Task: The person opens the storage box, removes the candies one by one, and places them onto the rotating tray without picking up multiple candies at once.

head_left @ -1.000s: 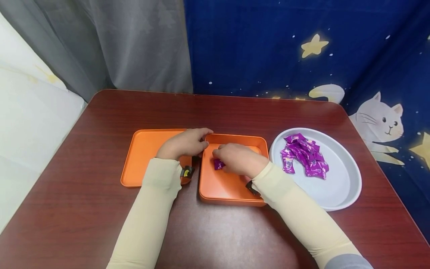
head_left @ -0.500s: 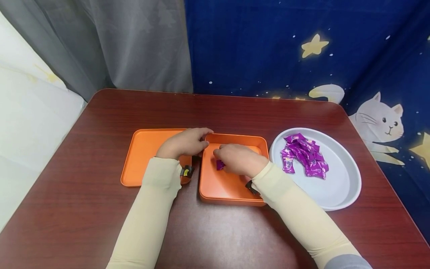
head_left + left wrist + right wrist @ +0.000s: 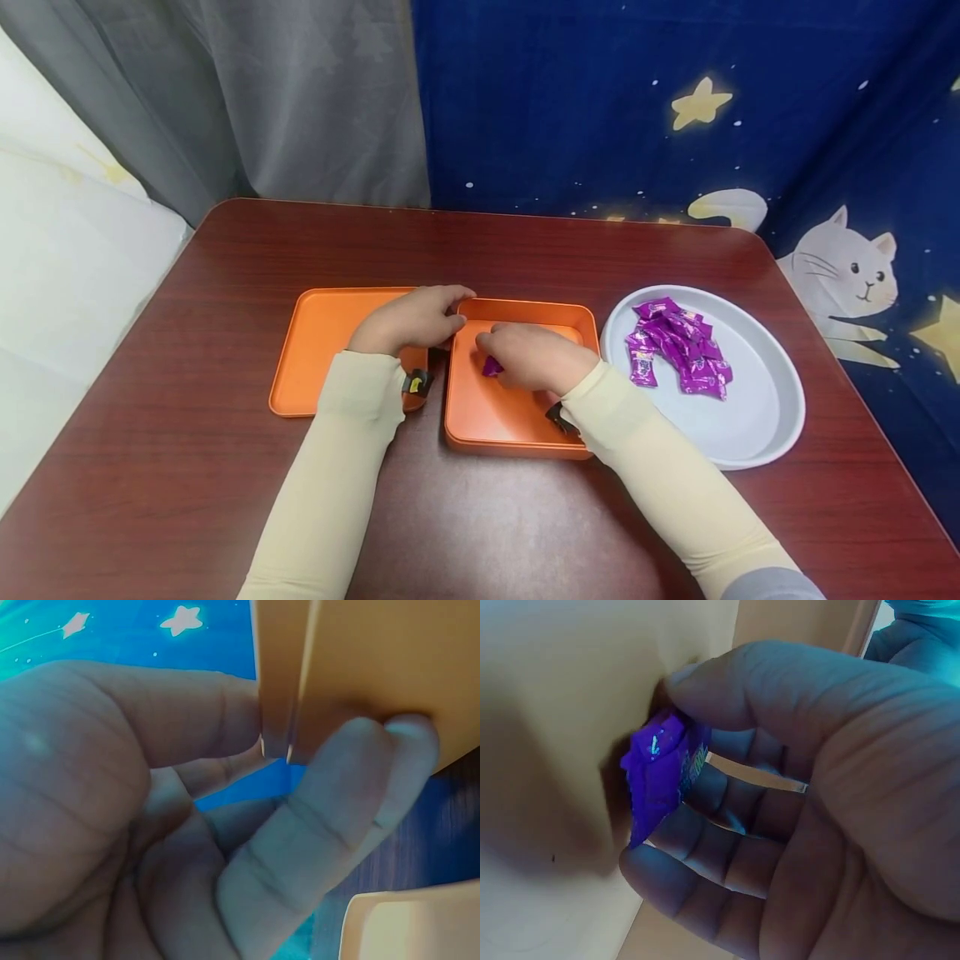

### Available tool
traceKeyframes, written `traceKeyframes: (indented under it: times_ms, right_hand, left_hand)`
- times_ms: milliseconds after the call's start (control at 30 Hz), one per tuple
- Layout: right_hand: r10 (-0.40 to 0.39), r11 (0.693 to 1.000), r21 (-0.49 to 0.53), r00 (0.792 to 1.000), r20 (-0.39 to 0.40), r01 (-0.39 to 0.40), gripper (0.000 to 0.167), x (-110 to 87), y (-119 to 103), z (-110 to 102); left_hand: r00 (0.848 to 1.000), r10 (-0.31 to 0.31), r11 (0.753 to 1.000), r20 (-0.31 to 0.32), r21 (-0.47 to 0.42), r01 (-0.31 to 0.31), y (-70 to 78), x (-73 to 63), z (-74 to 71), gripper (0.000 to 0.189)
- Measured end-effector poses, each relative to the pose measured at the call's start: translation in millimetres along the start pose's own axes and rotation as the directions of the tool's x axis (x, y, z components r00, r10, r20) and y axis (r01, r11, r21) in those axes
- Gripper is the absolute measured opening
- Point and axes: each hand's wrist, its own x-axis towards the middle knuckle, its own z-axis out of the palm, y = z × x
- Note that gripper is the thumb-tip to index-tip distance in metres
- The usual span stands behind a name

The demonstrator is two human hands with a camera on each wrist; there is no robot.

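Observation:
In the head view an orange box (image 3: 525,421) stands in the middle of the table. My left hand (image 3: 420,318) is at its far left corner; in the left wrist view the thumb and fingertips (image 3: 360,750) meet the box wall (image 3: 390,660) from two sides, gripping the corner. Inside the box, my right hand (image 3: 536,354) reaches low over the floor. It pinches a purple wrapped candy (image 3: 664,769) between thumb and curled fingers, close to the box floor in the right wrist view. From the head, only one end of the candy (image 3: 492,367) shows.
An orange lid (image 3: 318,358) lies flat left of the box, partly under the left forearm. To the right, a round pale grey tray (image 3: 757,417) holds a pile of purple wrapped candies (image 3: 682,346). A blue curtain (image 3: 555,108) hangs behind the table.
The candy under my right hand has shifted slightly right and turned, so less of it shows. The right hand has barely moved, and the left hand keeps its place at the corner.

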Motion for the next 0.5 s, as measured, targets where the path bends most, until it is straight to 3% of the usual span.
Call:
traceKeyframes:
  times_ms: [500]
  right_hand:
    - [-0.006,0.999,0.053,0.999,-0.04,0.008,0.019,-4.0,1.3,-8.4]
  left_hand:
    - [1.0,-0.025,1.0,0.012,-0.018,0.026,-0.6,0.6,0.2,0.045]
